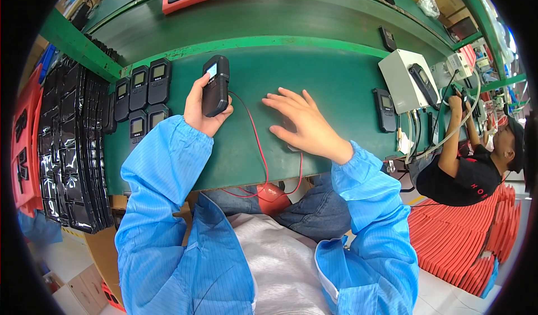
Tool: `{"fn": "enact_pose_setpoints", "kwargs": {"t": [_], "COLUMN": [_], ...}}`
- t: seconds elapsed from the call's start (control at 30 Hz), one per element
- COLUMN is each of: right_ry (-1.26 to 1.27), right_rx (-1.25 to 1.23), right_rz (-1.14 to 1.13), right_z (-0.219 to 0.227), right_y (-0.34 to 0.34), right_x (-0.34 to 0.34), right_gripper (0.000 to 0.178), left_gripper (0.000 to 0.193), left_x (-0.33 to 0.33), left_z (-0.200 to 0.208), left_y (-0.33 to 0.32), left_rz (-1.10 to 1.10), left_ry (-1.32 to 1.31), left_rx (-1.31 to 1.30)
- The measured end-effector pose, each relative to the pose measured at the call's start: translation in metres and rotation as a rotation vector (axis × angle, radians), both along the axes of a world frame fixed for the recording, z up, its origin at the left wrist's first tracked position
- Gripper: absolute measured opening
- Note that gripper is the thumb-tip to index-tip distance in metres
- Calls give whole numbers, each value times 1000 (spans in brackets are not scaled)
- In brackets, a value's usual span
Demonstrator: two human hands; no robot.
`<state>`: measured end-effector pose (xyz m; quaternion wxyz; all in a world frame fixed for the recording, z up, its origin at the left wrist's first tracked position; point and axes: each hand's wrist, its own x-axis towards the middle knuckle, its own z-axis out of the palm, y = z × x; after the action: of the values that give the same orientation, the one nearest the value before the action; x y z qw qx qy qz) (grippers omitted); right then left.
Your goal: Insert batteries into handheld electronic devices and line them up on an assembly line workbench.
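My left hand is wrapped round a black handheld device with a small lit screen, raised above the green bench. A thin red cable starts beside this device and runs down past the bench's front edge. To the right, my right hand is low over the bench, palm down, fingers spread. Under its palm shows part of a small dark object; the hand hides most of it, and I cannot tell whether they touch. Another stretch of red cable hangs below that hand.
Several similar devices lie at the bench's left, beside stacked black plastic trays. A pale box with cables stands right, near another device. A red tray of devices sits on the upper shelf. A co-worker is at far right.
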<state>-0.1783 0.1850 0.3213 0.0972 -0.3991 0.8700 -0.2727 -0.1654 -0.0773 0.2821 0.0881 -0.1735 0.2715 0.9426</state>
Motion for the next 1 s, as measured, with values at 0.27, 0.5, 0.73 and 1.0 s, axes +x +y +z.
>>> {"fn": "enact_pose_setpoints", "kwargs": {"t": [0.27, 0.5, 0.73, 1.0], "right_ry": [6, 14, 18, 24], "right_rx": [-1, 11, 18, 15], "right_rz": [2, 4, 6, -1], "right_z": [-1, 0, 1, -1], "right_y": [0, 1, 0, 0], "right_x": [0, 0, 0, 0], "right_gripper": [54, 54, 52, 47], "left_gripper": [29, 31, 31, 30], "left_x": [1, 4, 5, 6], "left_z": [-4, 18, 17, 21], "left_y": [-3, 16, 15, 18], "left_rz": [-28, 57, 36, 37], "left_ry": [-7, -108, -74, -89], "left_rx": [-87, -198, -203, -239]}}
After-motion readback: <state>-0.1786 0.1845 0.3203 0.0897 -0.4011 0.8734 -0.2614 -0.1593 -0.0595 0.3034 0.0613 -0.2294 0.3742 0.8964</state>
